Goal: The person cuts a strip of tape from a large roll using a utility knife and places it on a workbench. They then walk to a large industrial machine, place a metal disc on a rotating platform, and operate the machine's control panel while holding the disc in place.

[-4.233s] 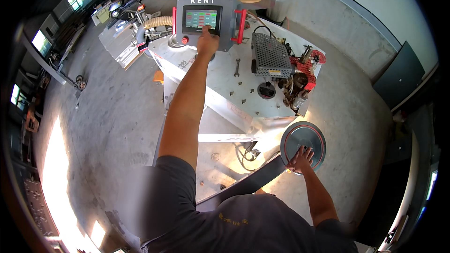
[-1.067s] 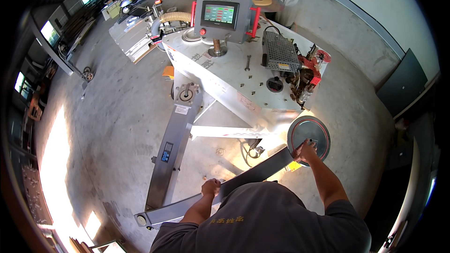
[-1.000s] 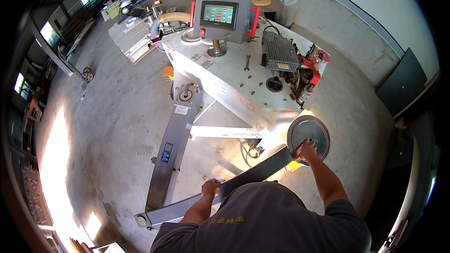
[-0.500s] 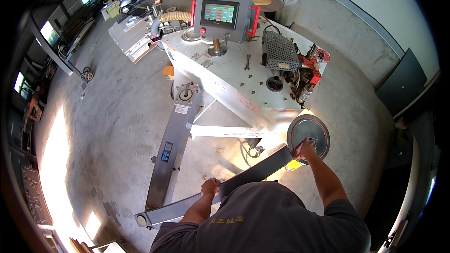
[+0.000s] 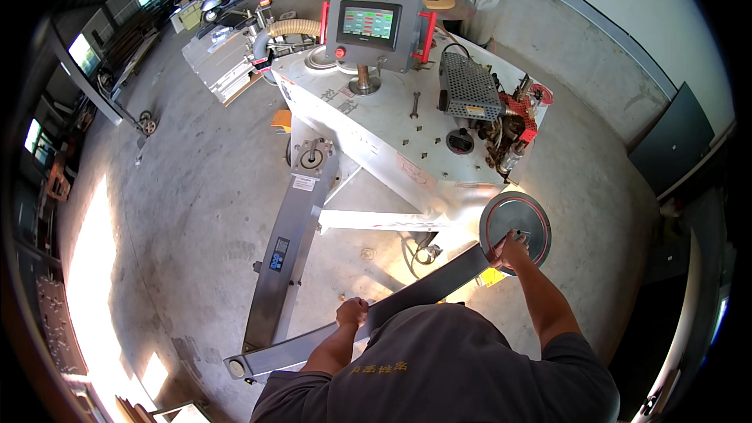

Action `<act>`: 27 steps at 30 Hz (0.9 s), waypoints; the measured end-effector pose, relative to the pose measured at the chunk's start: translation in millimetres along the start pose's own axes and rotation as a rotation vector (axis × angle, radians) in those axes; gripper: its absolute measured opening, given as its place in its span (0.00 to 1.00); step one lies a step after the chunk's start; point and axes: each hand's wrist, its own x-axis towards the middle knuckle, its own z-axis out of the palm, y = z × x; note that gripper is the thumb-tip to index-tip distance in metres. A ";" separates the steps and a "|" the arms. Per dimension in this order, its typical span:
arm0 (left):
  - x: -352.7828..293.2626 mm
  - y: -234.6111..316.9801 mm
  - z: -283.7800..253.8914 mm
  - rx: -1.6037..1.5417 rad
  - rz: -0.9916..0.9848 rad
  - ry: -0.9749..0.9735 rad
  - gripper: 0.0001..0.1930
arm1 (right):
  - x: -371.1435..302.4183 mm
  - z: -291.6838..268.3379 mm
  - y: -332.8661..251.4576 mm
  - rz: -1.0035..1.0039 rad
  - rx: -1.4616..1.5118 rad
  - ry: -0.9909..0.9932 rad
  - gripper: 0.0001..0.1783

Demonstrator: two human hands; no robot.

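Note:
My right hand (image 5: 511,251) is over the near left part of a round dark disc (image 5: 537,218) with a red ring. Its fingers are closed around a small metal fitting near the disc's middle. The disc sits at the right end of a long grey swing arm (image 5: 427,288), which slants across in front of me. At that arm's far edge my left hand (image 5: 352,312) is closed in a fist; whatever lies inside the fingers is hidden. A second grey arm (image 5: 287,223) joins the swing arm at the lower left and leads up to the white machine table (image 5: 364,125).
A control screen (image 5: 368,25) on a post stands on the machine table. Beside it are a wrench (image 5: 414,104), a perforated metal cover (image 5: 470,86) and a greasy mechanism with red parts (image 5: 515,121). A cable (image 5: 415,254) lies on the floor beneath.

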 end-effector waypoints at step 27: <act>7.4 -2.0 -4.8 -0.005 -0.001 0.045 0.23 | -13.7 -15.4 -14.2 -0.053 0.016 0.053 0.76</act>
